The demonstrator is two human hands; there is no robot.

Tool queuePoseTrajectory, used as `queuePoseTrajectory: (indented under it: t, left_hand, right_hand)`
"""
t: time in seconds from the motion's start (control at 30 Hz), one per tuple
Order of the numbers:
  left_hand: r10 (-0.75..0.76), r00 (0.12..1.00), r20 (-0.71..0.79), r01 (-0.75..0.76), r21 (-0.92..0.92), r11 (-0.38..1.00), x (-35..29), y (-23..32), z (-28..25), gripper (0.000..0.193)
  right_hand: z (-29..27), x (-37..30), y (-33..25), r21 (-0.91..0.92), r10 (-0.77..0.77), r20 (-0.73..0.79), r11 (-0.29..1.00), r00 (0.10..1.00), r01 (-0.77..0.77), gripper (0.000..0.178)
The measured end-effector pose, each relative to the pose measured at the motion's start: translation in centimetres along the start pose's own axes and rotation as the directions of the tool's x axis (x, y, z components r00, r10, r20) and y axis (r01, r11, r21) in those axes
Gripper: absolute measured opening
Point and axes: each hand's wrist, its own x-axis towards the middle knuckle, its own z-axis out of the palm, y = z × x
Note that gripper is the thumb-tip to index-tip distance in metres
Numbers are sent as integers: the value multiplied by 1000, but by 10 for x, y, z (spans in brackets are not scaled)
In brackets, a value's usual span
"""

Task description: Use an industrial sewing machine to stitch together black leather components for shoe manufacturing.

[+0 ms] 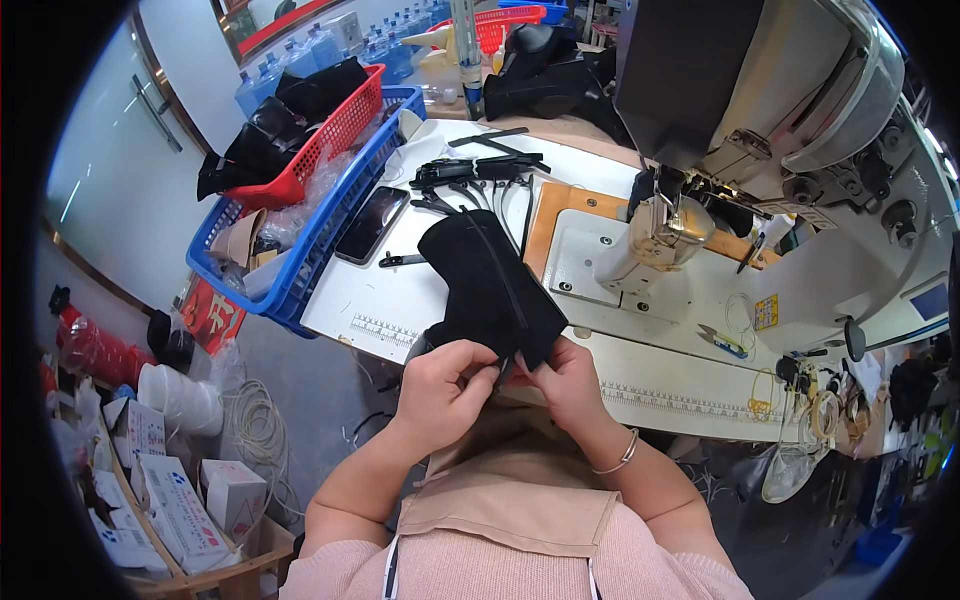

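Observation:
A black boot upper (478, 285), soft and suede-like, lies over the front edge of the white sewing table (330, 295). A narrow dark strip runs down its length. My left hand (445, 395) has its fingers closed on the lower edge of the upper, thumb against forefinger. Close beside it, my right hand (568, 385) pinches the lower right corner. What lies between the fingertips is partly hidden. Just beyond the upper is a pile of black straps with buckles (475, 172), and a single short strap (402, 260) sits to its left.
A sewing machine (770, 100) with a raised post (665, 235) fills the right side. Thread snips (722, 341) lie at the table's right. To the left are a phone (372, 225), a blue basket (300, 280) and a red basket (345, 130) of black pieces. Cartons (180, 510) stand lower left.

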Motion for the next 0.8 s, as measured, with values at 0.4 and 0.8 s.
queuePoseTrajectory:
  t: [0.4,0.8]
  left_hand:
    - [-174,972,158,215,-304,928,-3,12,32,5]
    - [152,488,860,60,-207,976,152,3,2,54]
  right_hand:
    - [-9,2,2,18,-152,-159,988,976,157,24]
    - [-73,37,-103,-324,-69,414,921,908,218,8]
